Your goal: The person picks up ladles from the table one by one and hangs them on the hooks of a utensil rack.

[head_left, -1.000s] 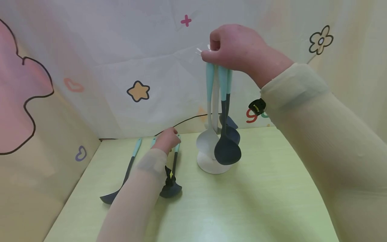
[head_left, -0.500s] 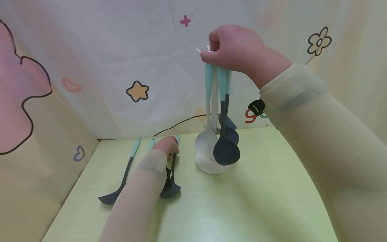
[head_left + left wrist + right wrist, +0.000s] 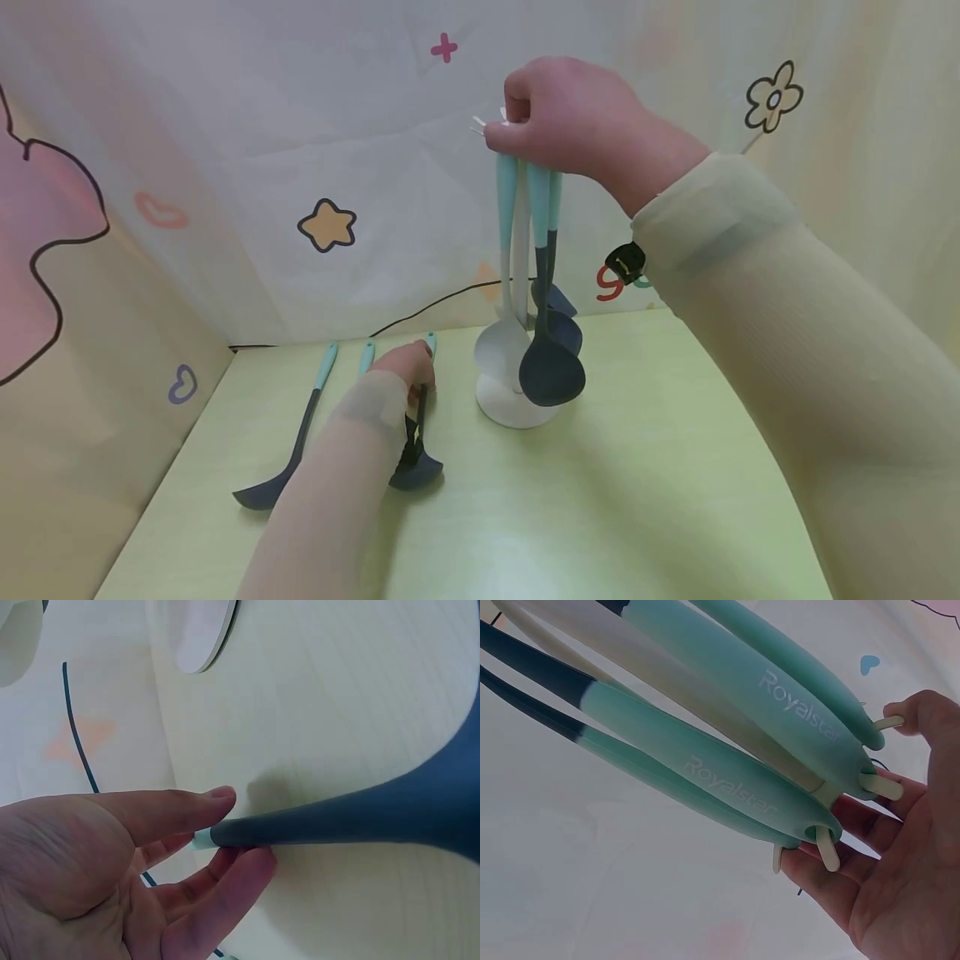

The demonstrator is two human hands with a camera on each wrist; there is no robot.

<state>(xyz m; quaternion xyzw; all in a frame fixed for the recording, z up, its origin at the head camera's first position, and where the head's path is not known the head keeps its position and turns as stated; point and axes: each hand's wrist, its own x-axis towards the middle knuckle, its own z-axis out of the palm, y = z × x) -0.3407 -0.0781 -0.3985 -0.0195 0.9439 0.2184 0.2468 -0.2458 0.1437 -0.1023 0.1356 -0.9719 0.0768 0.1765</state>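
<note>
My left hand (image 3: pixel 405 364) pinches a dark spatula (image 3: pixel 420 473) where its teal handle meets the shaft. In the left wrist view the thumb lies above the shaft (image 3: pixel 322 823) and the fingers below. My right hand (image 3: pixel 573 117) grips the top of a white utensil stand (image 3: pixel 517 408). From the stand's hooks hang a white ladle (image 3: pixel 501 346), a dark ladle (image 3: pixel 551 371) and more dark utensils behind. The right wrist view shows several teal handles (image 3: pixel 727 690) on the hooks, with fingertips around the hook ring.
Another dark spatula (image 3: pixel 264 494) lies on the left of the pale table (image 3: pixel 637 500). Beside it a teal handle (image 3: pixel 366 358) shows, the rest hidden by my left forearm. A patterned cloth (image 3: pixel 405 192) hangs behind the table.
My left hand has come down the spatula's handle to the dark shaft, baring the handle's tip. My right hand keeps its grip on the stand. The head view has shifted slightly.
</note>
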